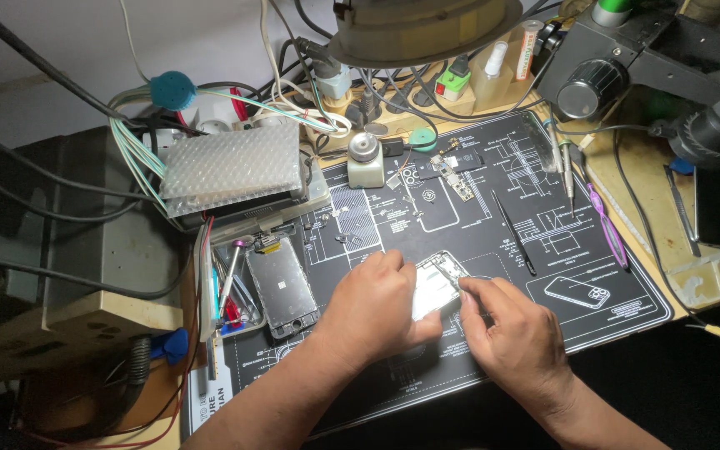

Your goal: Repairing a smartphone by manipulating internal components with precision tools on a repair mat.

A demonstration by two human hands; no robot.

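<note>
- phone housing [437, 282] lies face-open on the black repair mat [543, 250], low centre of the mat, between both hands, tilted with its top end pointing up-right.
- left hand [377, 308] sits over the housing's left side, fingers curled and closed on its left edge, thumb along the lower edge; it covers the lower-left part.
- right hand [514, 333] touches the housing's right edge, thumb and forefinger pinched together at that edge; whatever they pinch is too small to make out.
- separate phone screen [282, 286] lies face up just left of the left hand, apart from it, on the mat's left edge beside a small tray of tools [231, 287].
- black tweezers [514, 233] lie diagonally on the mat up-right of the housing, not touching it.
- small logic board [458, 185] and camera module [411, 176] sit near the top centre of the mat, well apart from the hands.
- purple pry tool [610, 227] lies along the mat's right edge, screwdrivers [567, 171] above it.
- bubble-wrapped box [231, 169] sits upper left on the table with green-white wires [139, 154] looping off it.
- microscope arm [668, 75] hangs over the upper right; lamp shade [422, 29] at top centre.
</note>
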